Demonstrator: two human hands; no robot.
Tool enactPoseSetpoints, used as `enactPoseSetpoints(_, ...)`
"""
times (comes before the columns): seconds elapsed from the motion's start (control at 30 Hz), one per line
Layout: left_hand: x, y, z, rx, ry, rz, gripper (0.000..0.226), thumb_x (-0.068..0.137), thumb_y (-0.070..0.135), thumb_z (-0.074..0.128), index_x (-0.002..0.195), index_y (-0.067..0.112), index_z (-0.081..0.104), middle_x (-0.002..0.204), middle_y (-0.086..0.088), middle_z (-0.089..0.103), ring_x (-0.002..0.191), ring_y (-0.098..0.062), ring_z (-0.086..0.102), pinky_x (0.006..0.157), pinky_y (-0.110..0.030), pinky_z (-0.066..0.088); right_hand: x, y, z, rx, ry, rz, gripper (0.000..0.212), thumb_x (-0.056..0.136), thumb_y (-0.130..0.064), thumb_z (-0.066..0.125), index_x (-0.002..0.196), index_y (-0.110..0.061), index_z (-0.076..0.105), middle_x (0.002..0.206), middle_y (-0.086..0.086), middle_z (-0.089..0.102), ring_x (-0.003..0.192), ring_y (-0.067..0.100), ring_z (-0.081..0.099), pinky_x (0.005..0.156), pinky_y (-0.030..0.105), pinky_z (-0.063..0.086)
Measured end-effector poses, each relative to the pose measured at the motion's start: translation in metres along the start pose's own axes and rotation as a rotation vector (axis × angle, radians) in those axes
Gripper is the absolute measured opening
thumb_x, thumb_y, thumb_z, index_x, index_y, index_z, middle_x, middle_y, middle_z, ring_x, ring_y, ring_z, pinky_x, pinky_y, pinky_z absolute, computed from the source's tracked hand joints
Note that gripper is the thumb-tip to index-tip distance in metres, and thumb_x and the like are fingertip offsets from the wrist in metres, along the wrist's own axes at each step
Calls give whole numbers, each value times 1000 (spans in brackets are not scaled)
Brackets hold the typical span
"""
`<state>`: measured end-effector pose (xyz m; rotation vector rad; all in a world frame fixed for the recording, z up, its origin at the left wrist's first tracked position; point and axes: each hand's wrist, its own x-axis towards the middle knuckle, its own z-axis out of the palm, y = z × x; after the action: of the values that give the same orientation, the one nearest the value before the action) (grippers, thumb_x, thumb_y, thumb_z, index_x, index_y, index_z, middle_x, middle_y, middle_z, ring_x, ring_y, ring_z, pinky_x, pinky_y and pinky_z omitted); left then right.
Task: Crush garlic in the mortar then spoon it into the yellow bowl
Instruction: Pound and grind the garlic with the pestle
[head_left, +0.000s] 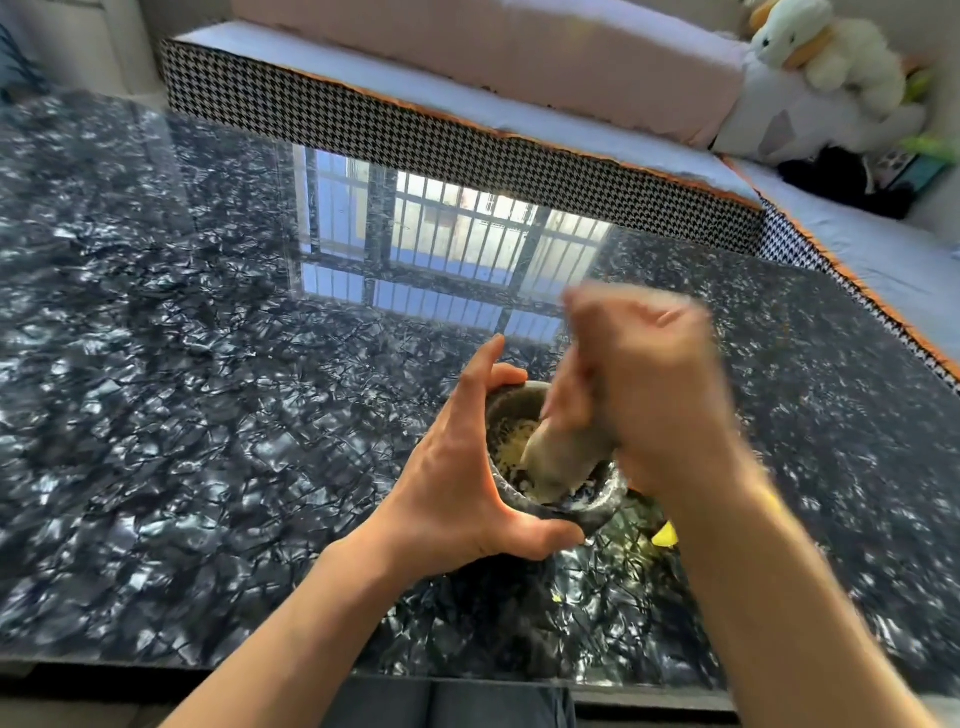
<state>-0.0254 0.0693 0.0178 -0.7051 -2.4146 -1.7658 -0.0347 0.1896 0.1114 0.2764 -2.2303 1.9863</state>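
Observation:
A dark stone mortar (597, 506) stands on the black marbled table (182, 364), slightly right of centre. My left hand (457, 467) grips its left wall, thumb at the near rim and fingers round the far rim. My right hand (644, 384), blurred by motion, holds the pale stone pestle (556, 457) in a fist, its head down inside the mortar. Crushed pale garlic (511, 441) lies on the mortar's inner left side. A small patch of yellow (665, 535) shows behind my right forearm; I cannot tell whether it is the bowl.
A sofa with a houndstooth edge (415, 130) runs along the table's far and right sides, with a plush toy (815, 47) on it. The near table edge (467, 680) lies just in front of my lap. A window reflection shines mid-table.

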Motion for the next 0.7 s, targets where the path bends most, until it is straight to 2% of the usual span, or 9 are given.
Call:
enactPoseSetpoints(0.07, 1, 1, 0, -12, 2, -8, 126, 44, 51, 80, 142, 34, 3, 133, 16, 37, 124, 3, 38, 104, -22, 32, -4, 19, 10, -83, -39, 50, 49, 92, -16, 49, 43, -17, 50, 33, 6, 47, 33, 24, 39, 40, 31, 36)
enactPoseSetpoints(0.13, 0, 2, 0, -13, 9, -9, 126, 43, 51, 80, 141, 35, 3, 133, 20, 35, 124, 2, 37, 105, -25, 32, -2, 24, 15, -99, -50, 67, 46, 90, -21, 50, 44, -19, 52, 33, 6, 47, 34, 24, 38, 42, 32, 37)
enactPoseSetpoints(0.23, -1, 1, 1, 5, 2, -6, 124, 44, 54, 78, 140, 38, 1, 131, 28, 30, 124, 9, 32, 101, -9, 26, 5, 4, 9, -52, -10, 56, 47, 91, -17, 51, 45, -17, 46, 33, 6, 45, 35, 27, 35, 39, 41, 34)
enactPoseSetpoints(0.33, -1, 0, 0, 23, -3, 8, 125, 46, 55, 79, 140, 37, -1, 129, 29, 28, 122, 13, 30, 96, -1, 22, 7, -16, 4, -4, 43, -71, 44, 93, -12, 50, 49, -5, 43, 32, 4, 45, 29, 30, 30, 29, 39, 24)
enactPoseSetpoints(0.4, -1, 0, 0, 18, 2, 8, 124, 46, 54, 79, 139, 39, -1, 131, 29, 28, 122, 11, 32, 100, -5, 24, 7, -6, 5, -84, 49, -98, 45, 93, -13, 50, 49, -1, 44, 33, 9, 45, 26, 27, 33, 29, 30, 25)
enactPoseSetpoints(0.47, -1, 1, 1, 0, 6, -4, 124, 45, 53, 79, 139, 41, 0, 132, 28, 29, 123, 8, 33, 103, -12, 28, 3, 14, 9, -142, 33, -35, 48, 92, -14, 50, 45, -11, 46, 34, 12, 45, 29, 23, 37, 34, 22, 30)
enactPoseSetpoints(0.6, -1, 1, 2, -3, 20, 8, 123, 45, 52, 80, 139, 41, 2, 133, 15, 36, 124, -1, 39, 106, -26, 32, 3, 23, 6, -44, 63, 45, 47, 92, -14, 50, 46, -14, 42, 32, 5, 45, 36, 25, 37, 41, 32, 35)
enactPoseSetpoints(0.7, -1, 0, 2, 6, 13, 17, 123, 45, 51, 80, 139, 39, 2, 132, 21, 33, 122, 1, 40, 105, -23, 33, 8, 5, -5, 53, 88, 14, 49, 92, -13, 50, 44, -16, 44, 31, 3, 44, 31, 21, 39, 40, 28, 34)
